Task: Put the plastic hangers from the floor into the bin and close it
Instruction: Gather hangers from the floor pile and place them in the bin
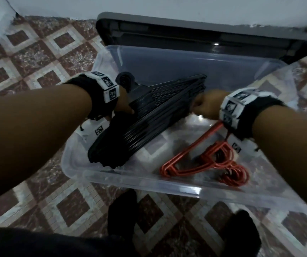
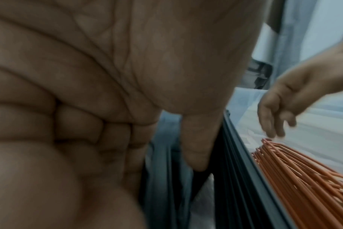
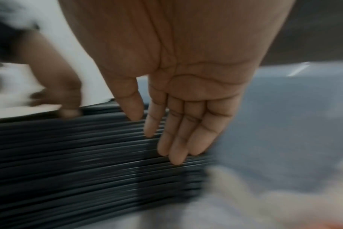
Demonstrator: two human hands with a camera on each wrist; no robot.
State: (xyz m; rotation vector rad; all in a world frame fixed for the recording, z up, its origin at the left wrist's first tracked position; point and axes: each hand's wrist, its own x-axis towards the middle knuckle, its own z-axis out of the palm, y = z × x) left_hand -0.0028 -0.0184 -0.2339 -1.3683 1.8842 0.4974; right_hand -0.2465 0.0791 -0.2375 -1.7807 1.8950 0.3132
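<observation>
A clear plastic bin [image 1: 149,184] stands open on the floor. A thick stack of black hangers [image 1: 149,115] [image 3: 68,155] lies tilted in its left half, hooks toward the far left. My left hand [image 1: 124,106] [image 2: 153,155] grips the stack near the hooks, thumb on top. My right hand [image 1: 202,104] [image 3: 157,136] touches the stack's right end with straight fingers. A bundle of orange hangers [image 1: 213,160] [image 2: 303,178] lies in the bin's right front part, below my right wrist. The dark grey lid [image 1: 186,32] leans behind the bin.
The bin sits on a red and white tiled floor [image 1: 37,52] close to a white wall [image 1: 167,6]. My feet in black socks [image 1: 123,210] [image 1: 241,234] stand just in front of the bin's near rim.
</observation>
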